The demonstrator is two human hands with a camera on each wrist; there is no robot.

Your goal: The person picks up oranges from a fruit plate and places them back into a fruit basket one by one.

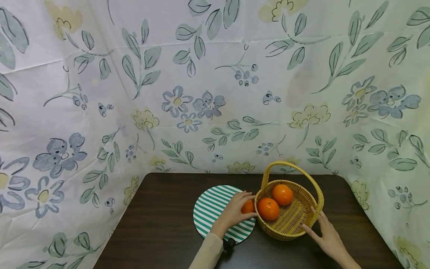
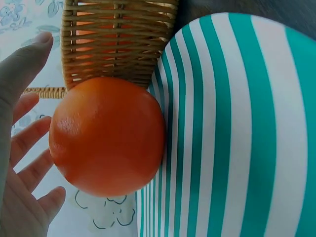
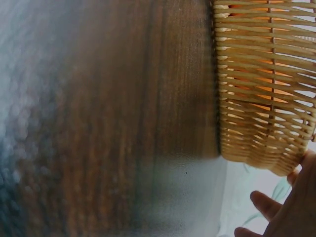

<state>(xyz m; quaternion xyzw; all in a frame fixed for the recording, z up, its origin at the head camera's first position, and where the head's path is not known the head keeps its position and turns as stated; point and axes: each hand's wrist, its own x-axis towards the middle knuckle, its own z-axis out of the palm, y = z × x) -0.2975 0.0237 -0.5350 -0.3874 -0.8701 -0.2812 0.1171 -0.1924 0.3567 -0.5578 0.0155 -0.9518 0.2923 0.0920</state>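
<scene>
Nearest, a beige sleeve (image 1: 207, 252) leads to the left hand (image 1: 233, 211), fingers and thumb spread apart about an orange (image 1: 248, 207) on the right side of a striped mat (image 1: 209, 209), just left of the wicker basket (image 1: 291, 221); firm contact I cannot tell. Fingers parted, the right hand (image 1: 326, 237) touches the basket's right side. Two more oranges (image 1: 268, 209) lie inside, toward the left.

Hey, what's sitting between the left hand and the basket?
One orange: the head view shows it between the left hand and the basket.
</scene>
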